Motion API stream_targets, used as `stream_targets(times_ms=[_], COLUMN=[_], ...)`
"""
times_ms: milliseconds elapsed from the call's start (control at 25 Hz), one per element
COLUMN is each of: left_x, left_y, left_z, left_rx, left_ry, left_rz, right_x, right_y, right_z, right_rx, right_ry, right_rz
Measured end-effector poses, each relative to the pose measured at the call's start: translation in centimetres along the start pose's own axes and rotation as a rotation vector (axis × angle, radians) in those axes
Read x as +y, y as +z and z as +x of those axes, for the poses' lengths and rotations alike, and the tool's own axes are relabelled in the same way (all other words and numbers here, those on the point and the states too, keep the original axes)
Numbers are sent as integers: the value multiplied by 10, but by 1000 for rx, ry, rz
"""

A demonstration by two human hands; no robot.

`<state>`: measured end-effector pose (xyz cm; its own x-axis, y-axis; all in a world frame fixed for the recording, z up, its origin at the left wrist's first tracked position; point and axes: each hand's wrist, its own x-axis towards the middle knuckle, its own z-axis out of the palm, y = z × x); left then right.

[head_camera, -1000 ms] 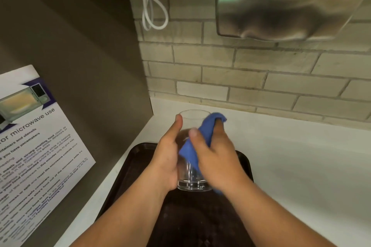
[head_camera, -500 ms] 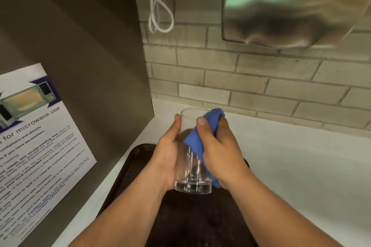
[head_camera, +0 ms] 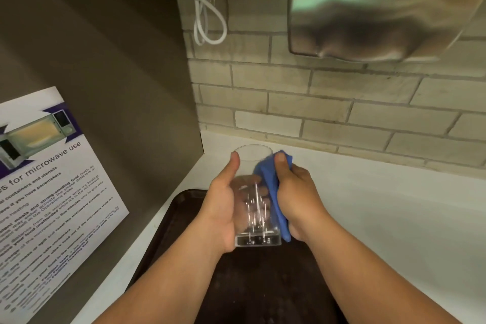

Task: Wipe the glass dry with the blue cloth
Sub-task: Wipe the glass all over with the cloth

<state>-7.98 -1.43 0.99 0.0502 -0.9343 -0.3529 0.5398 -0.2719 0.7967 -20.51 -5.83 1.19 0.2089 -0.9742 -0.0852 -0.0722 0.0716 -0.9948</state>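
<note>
A clear drinking glass (head_camera: 254, 208) is held upright in the air above a dark tray. My left hand (head_camera: 220, 208) grips its left side, thumb near the rim. My right hand (head_camera: 298, 196) presses a blue cloth (head_camera: 271, 187) against the glass's right side, thumb on the cloth close to the rim. The cloth runs from the rim down to the thick base. Streaks of light show on the glass wall; my left fingers show through it.
A dark brown tray (head_camera: 181, 221) lies on the white counter (head_camera: 381, 218) below my hands. A grey side wall with a microwave-use poster (head_camera: 44, 200) stands left. On the brick wall behind hang a steel hand dryer (head_camera: 381, 8) and a looped white cable (head_camera: 202, 8).
My right hand has slid with the cloth round to the right side of the glass, uncovering its front. The glass has been lifted slightly.
</note>
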Motion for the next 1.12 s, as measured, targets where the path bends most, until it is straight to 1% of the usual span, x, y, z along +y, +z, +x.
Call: stream_targets(times_ms=[40, 80, 160, 200, 240, 280, 320, 400, 440, 480, 520, 600, 680, 720, 800, 840, 920, 960, 1000, 1120], left_x=[2, 3, 1, -1, -2, -4, -6, -4, -3, -1, 0, -2, -8, -8, -5, -2, 4, 6, 7, 1], left_y=[1, 1, 0, -1, 1, 2, 3, 4, 3, 4, 6, 8, 7, 7, 6, 5, 4, 2, -1, -11], left_z=[1, 3, 11, 11, 9, 8, 5, 0, 1, 2, 4, 6, 5, 3, 1, 3, 10, 15, 18, 20], left_rx=[17, 49, 137, 154, 155, 122, 64, -70, -88, -84, -36, 45, 47, 26, -35, -44, 27, 55, 61, -1], left_ry=[-22, -28, -7, 7, 6, -4, -27, -50, -37, -21, -5, 43, 67, 55, 33, 41, 120, 196, 282, 507], left_rz=[-35, -51, 55, 116, 151, 162, 150, 91, 82, 104, 162, 240, 258, 230, 109, 27, -127, -115, -28, 258], right_x=[2, 8, 25, 29, 30, 25, 16, -3, -11, -12, -8, 0, -1, -5, -14, -13, -3, 2, 7, 21], right_y=[-3, -4, 3, 8, 11, 13, 13, 5, 0, -3, -3, 3, 5, 3, -2, -4, -2, 2, 5, 5], right_z=[-7, -18, -43, -53, -56, -53, -45, -24, -14, -8, -5, -7, -4, 0, 2, -1, -18, -26, -33, -36], right_rx=[-41, -83, -163, -170, -130, -65, 3, 57, 49, 46, 45, 76, 127, 153, 160, 128, 5, -49, -98, -154], right_ry=[70, 90, -29, -118, -214, -278, -301, -193, -128, -91, -85, -128, -162, -132, 13, 106, 291, 361, 407, 466], right_rz=[32, 25, -187, -324, -403, -395, -325, -134, -63, -40, -59, -111, -115, -108, -33, 28, 213, 335, 459, 712])
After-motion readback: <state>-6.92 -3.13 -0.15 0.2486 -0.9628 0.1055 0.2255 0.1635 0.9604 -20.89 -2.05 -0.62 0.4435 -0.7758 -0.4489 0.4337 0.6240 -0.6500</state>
